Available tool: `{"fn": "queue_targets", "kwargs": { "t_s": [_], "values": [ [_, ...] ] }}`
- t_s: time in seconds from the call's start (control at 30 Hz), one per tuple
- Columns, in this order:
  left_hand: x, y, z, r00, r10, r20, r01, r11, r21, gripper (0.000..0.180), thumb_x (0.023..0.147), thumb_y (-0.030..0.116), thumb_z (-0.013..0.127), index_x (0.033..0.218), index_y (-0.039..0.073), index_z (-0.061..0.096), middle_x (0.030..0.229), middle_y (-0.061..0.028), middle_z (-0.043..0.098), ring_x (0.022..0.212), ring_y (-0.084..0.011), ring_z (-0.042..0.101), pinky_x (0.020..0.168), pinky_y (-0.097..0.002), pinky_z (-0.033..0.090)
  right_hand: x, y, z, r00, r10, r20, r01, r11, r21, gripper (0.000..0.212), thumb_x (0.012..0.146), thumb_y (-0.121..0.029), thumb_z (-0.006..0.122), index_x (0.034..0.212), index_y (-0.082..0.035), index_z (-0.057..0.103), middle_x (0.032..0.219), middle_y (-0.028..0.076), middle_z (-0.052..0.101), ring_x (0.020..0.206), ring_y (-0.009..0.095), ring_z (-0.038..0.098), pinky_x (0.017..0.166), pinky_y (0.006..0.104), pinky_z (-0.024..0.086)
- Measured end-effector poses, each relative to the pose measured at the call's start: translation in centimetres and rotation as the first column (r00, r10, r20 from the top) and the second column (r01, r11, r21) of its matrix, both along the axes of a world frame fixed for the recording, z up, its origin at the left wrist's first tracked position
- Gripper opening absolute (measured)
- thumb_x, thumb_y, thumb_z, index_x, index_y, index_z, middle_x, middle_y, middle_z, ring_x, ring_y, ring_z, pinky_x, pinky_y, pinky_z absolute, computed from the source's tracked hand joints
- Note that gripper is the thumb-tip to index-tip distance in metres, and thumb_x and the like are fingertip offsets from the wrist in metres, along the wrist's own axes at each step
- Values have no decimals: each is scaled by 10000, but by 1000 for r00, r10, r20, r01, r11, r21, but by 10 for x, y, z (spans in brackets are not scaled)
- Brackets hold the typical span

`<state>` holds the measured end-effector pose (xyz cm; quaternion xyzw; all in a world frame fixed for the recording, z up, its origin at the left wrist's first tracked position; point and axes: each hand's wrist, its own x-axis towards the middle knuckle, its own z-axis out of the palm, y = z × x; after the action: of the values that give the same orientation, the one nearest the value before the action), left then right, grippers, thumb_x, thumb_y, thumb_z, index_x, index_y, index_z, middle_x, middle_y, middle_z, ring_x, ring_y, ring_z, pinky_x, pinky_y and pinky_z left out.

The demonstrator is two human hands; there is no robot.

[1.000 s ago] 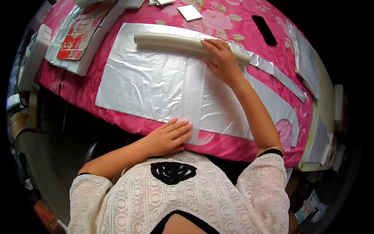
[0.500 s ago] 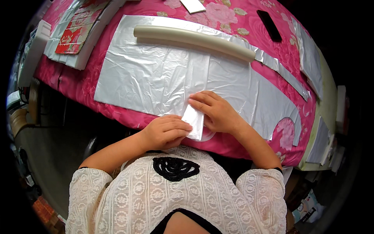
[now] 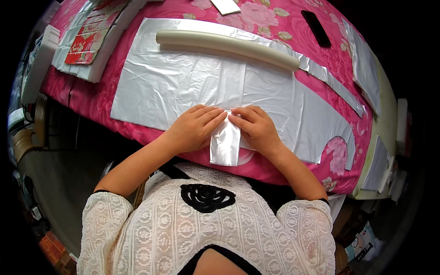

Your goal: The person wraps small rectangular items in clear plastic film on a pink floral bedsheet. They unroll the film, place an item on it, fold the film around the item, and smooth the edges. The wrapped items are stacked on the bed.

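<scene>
Left hand point(image 3: 198, 128) and right hand point(image 3: 258, 130), slanting inward from both sides with fingers bent, have fingertips close together at the upper end of a folded strip point(image 3: 225, 145); whether they pinch or only press it, one cannot tell. Narrow, shiny and silvery, this strip lies between the hands, at the near edge of a wrinkled silver sheet point(image 3: 165, 85), on which a pale roll point(image 3: 227, 45) rests farther away.

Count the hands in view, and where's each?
2. The left hand is at the left of the narrow silver strip, the right hand at its right, fingertips close together at its far end. No others show.
</scene>
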<state>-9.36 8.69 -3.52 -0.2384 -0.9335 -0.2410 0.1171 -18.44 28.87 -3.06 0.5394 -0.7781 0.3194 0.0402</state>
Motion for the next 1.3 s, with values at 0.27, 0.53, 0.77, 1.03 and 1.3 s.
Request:
{"fn": "queue_targets", "kwargs": {
  "t_s": [0.27,0.53,0.77,1.03,1.3],
  "values": [
    [-21,-1,27,729,120,675,-512,750,420,361,897,100,465,1241,-9,479,1119,-180,597,1000,-263,593,851,-340,447,-18,-13,19,729,-349,588,277,937,212,145,817,-144,591,832,-21,666,635,77,606,590,183,578,577,309,455],
    [-11,23,5,965,178,195,-175,984,-32,667,850,268,526,1381,-28,251,1444,-200,249,1349,-321,232,1093,-446,185,-53,-29,29,319,-506,801,153,862,484,257,866,-221,583,832,23,656,680,54,631,565,107,603,485,231,435],
    [-5,32,-9,942,259,213,-223,959,-176,657,879,316,447,1396,-25,229,1467,-183,205,1376,-298,161,1112,-433,109,-39,-27,18,589,-540,601,289,836,467,233,743,-210,695,817,2,632,677,93,628,577,194,600,554,308,477],
    [-8,30,-6,949,269,163,-247,959,-141,555,866,245,487,1336,-20,359,1423,-178,307,1337,-290,268,1091,-432,197,-45,-18,4,973,-49,-226,80,988,134,488,707,-221,710,1138,-46,563,1184,135,549,1119,280,506,942,367,415],
    [-27,7,-9,979,152,-134,-155,988,-10,177,747,36,613,920,-1,605,1020,-100,635,968,-248,606,818,-350,487,-66,-14,7,997,58,46,-65,984,167,382,744,-65,592,1123,-24,578,1224,103,546,1149,285,490,972,365,406]
  ]
}}
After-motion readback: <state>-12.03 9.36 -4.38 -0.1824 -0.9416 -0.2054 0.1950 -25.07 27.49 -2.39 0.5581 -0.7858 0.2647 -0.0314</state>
